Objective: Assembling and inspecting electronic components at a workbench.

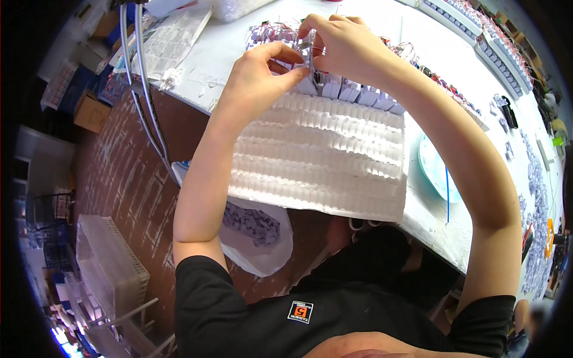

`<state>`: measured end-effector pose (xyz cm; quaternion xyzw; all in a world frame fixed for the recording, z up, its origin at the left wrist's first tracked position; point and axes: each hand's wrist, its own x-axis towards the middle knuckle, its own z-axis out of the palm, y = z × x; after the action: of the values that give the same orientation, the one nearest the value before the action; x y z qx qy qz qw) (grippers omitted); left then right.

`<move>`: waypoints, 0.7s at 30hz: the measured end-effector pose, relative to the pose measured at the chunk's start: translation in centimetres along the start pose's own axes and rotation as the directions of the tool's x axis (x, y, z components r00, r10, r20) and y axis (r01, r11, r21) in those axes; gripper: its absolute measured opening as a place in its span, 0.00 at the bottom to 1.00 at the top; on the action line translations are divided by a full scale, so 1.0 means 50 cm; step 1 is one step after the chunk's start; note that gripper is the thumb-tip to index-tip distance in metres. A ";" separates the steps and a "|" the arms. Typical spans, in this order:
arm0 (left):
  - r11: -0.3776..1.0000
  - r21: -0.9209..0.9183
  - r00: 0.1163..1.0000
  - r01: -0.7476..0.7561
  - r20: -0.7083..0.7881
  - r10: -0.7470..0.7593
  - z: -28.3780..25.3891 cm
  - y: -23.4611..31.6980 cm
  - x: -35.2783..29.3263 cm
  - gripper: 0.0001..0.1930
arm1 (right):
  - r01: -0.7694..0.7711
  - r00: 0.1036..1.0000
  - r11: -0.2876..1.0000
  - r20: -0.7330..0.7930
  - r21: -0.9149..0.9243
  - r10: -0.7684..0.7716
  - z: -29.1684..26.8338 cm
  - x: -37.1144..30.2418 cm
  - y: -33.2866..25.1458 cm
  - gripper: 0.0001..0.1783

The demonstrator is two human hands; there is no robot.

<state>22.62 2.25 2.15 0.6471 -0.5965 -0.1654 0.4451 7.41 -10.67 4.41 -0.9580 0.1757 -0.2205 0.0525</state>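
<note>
A white ribbed tray (322,158) lies at the table's near edge, with several rows of slots across it. Along its far edge stands a row of small pale boxy parts (352,91), thin red and dark wires showing behind them. My left hand (258,77) reaches in from the left, thumb and fingers closed in a pinch on one small pale boxy part (305,58). From the other side, my right hand (346,51) pinches at the upper end of that same part. The fingers hide much of it, so its details cannot be told.
A pale blue round dish (434,164) sits right of the tray, a thin blue stick (447,197) at its edge. Metal uprights (142,89) rise at left. Below the table is a white bag (262,244) of small grey parts; a plastic crate (110,259) stands on the floor.
</note>
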 end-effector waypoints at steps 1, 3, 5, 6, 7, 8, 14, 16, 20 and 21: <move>1.000 -0.014 0.999 0.026 0.037 -0.025 -0.002 0.005 -0.001 0.14 | 0.081 0.995 0.993 -0.058 -0.089 -0.087 0.003 -0.003 0.004 0.23; 0.998 -0.026 0.996 0.052 0.079 -0.050 -0.002 0.009 -0.005 0.14 | 0.078 0.994 0.991 -0.067 -0.109 -0.086 0.005 -0.005 0.009 0.24; 0.999 0.036 0.997 -0.019 0.078 0.016 0.000 0.010 -0.008 0.15 | 0.074 0.993 0.989 -0.077 -0.126 -0.084 0.007 -0.006 0.009 0.24; 0.999 0.036 0.996 -0.019 0.082 0.016 0.000 0.010 -0.009 0.15 | 0.067 0.994 0.992 -0.079 -0.106 -0.075 0.006 -0.007 0.009 0.24; 0.999 0.018 0.994 -0.035 0.102 0.033 0.000 0.011 -0.010 0.14 | 0.059 0.995 0.994 -0.081 -0.086 -0.066 0.004 -0.008 0.008 0.24; 0.999 0.000 0.991 -0.050 0.121 0.049 0.000 0.012 -0.010 0.13 | 0.055 0.995 0.995 -0.082 -0.085 -0.062 0.002 -0.009 0.009 0.24; 0.988 0.036 0.981 -0.153 0.129 0.147 0.006 0.024 -0.011 0.15 | 0.025 0.994 0.999 -0.110 -0.021 -0.027 0.003 -0.011 0.023 0.23; 0.984 0.061 0.977 -0.167 0.141 0.157 0.003 0.028 -0.011 0.15 | -0.012 0.998 1.000 -0.056 0.019 0.013 0.006 -0.007 0.021 0.21; 0.976 0.047 0.972 -0.211 0.113 0.205 0.007 0.031 -0.012 0.14 | 0.019 0.992 0.990 -0.118 -0.143 -0.036 0.015 -0.007 0.005 0.19; 0.976 0.054 0.971 -0.213 0.120 0.205 0.008 0.028 -0.012 0.14 | 0.014 0.992 0.990 -0.125 -0.137 -0.031 0.017 -0.007 0.004 0.19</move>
<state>21.31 2.79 2.81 0.5846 -0.6910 -0.1342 0.4034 7.42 -10.73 3.49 -0.9453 0.1825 -0.2692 -0.0267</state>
